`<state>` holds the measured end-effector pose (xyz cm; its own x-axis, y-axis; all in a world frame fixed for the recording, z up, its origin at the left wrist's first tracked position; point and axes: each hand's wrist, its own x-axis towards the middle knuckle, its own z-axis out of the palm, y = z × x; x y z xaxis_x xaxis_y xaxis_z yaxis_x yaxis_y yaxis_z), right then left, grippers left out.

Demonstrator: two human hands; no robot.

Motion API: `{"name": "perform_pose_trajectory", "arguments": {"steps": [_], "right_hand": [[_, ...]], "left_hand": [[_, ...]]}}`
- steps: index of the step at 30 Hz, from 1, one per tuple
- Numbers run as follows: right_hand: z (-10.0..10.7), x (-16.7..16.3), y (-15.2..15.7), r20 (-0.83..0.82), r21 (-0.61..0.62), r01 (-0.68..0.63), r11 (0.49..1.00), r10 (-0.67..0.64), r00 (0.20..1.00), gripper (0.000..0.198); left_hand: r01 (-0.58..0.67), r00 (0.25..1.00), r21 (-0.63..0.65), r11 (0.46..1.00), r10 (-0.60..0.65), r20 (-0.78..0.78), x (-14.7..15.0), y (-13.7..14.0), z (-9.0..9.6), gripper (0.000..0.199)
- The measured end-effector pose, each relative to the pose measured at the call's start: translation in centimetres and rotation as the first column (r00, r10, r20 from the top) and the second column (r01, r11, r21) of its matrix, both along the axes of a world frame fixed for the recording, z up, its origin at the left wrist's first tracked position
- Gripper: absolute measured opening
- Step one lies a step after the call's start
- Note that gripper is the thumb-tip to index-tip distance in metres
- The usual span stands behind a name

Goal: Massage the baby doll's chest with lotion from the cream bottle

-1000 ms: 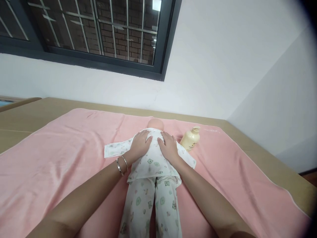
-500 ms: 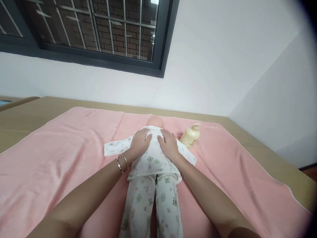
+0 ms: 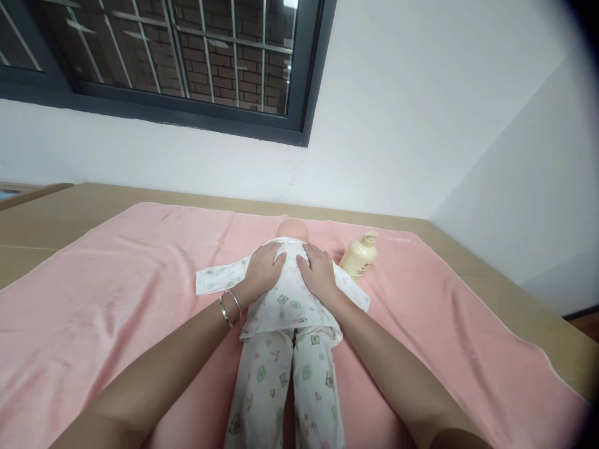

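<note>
A baby doll lies lengthwise in front of me, its smooth bald head farthest away. It wears a white top and white trousers, both printed with small green and brown figures. My left hand rests flat on the left of the doll's upper body, thumb spread inward; two silver bangles circle that wrist. Mirroring it, my right hand lies flat on the right side, fingers pointing toward the head. Both hands are open. Whether the doll lies face up or face down, I cannot tell.
Under the doll spreads a creased pink cloth over a tan tabletop. A cream pump bottle stands tilted in view by the doll's right sleeve. Behind are a white wall and a dark-framed, barred window.
</note>
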<state>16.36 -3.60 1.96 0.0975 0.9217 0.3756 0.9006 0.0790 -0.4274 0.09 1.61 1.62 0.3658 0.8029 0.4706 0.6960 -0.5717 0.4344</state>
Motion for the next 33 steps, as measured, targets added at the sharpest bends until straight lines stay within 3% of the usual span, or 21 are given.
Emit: {"name": "perform_pose_trajectory", "arguments": {"steps": [5, 11, 19, 24, 29, 33], "right_hand": [[0.3, 0.2, 0.1, -0.028, -0.049, -0.016, 0.999, 0.015, 0.999, 0.05], [1.4, 0.4, 0.2, -0.038, -0.189, -0.04, 0.981, 0.034, 0.999, 0.055], [3.7, -1.6, -3.6, 0.352, -0.071, -0.085, 0.994, 0.105, 0.93, 0.046], [4.2, -1.3, -3.6, 0.278, -0.088, -0.172, 0.981, 0.19, 0.942, 0.037], [2.3, 1.0, -0.4, 0.07, -0.142, -0.074, 0.987, 0.084, 0.994, 0.05], [1.3, 2.4, 0.9, 0.047, -0.189, -0.017, 0.982, 0.026, 0.999, 0.061]], "left_hand": [[0.013, 1.0, -0.015, 1.0, -0.013, -0.012, -0.1, -0.1, 0.5, 0.042], [0.128, 0.98, -0.117, 0.985, -0.144, -0.14, -0.8, -0.7, 2.8, 0.042], [0.213, 0.865, 0.061, 0.975, -0.159, -0.477, -1.3, -5.0, 5.2, 0.024], [0.166, 0.936, 0.053, 0.985, -0.14, -0.322, -0.5, -4.7, 4.9, 0.023], [0.002, 0.992, -0.043, 0.999, -0.007, -0.129, 0.1, -2.4, 2.9, 0.032], [-0.009, 0.992, -0.111, 0.994, -0.006, -0.13, -0.4, -1.3, 2.1, 0.05]]}}
